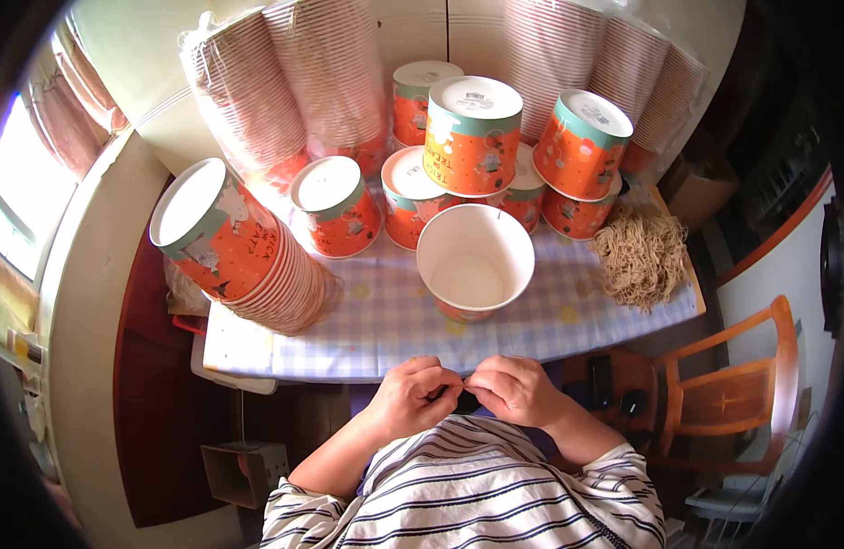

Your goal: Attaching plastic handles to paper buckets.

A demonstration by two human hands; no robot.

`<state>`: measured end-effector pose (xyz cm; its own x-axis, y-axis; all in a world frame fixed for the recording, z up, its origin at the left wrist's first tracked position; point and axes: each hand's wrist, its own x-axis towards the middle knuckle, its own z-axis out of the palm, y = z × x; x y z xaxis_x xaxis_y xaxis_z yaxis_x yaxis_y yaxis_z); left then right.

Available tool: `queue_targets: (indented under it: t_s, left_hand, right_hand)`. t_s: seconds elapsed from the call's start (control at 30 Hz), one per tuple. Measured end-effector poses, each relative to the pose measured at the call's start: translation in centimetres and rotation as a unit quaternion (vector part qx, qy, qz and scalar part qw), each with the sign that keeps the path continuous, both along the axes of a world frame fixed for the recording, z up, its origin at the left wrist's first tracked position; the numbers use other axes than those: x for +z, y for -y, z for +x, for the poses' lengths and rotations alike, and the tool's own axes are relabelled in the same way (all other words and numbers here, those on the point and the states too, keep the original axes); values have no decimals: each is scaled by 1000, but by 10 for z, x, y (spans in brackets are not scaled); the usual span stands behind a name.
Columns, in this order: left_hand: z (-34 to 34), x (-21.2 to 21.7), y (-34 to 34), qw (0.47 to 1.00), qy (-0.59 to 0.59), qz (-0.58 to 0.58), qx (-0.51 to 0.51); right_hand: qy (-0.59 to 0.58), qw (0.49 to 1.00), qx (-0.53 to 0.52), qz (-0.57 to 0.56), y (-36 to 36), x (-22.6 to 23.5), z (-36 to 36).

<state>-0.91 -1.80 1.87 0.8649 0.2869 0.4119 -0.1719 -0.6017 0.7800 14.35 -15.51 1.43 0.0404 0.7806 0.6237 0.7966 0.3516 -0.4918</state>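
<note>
Just in front of the table's near edge, my left hand [416, 395] and my right hand [515, 390] meet with their fingertips pinched together. Whatever thin thing sits between them is too small to make out. Beyond them on the table stands an open paper bucket [477, 261], white inside, its mouth facing up, touched by neither hand. Right of it lies a heap of tan strings [640, 256]. On the left, a tilted stack of nested orange paper buckets [243, 247] stands with its white bottom up.
Several upside-down orange and green buckets [335, 206] stand behind the open one, some piled on others. Tall wrapped bucket stacks [326, 73] rise along the wall. A checked cloth [376, 316] covers the table [294, 357]. A wooden chair [729, 393] is at the right, a small box [243, 471] below left.
</note>
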Motion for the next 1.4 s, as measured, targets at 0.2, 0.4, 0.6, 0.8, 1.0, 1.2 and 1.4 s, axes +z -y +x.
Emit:
queue_targets:
  t_s: [0.2,0.4,0.6,0.8,1.0,1.2,1.4]
  left_hand:
    - [5,16,-2,997,57,51,4]
    - [19,32,-12,966,184,167,65]
    - [31,19,-29,937,174,252,166]
    - [30,-28,-29,969,60,48,235]
    - [37,-38,-25,964,40,-33,261]
    - [43,-42,-25,961,25,-27,273]
    - [47,-42,-25,961,58,-12,270]
  right_hand:
    - [68,998,13,7,-4,19,10]
    - [52,996,73,-17,-29,70,26]
    - [-33,972,123,-197,-69,79,60]
    - [15,947,88,-309,-100,54,88]
    - [22,933,113,-341,-112,41,94]
    - [17,928,124,-351,-114,42,92]
    - [-1,929,131,-346,-115,43,92]
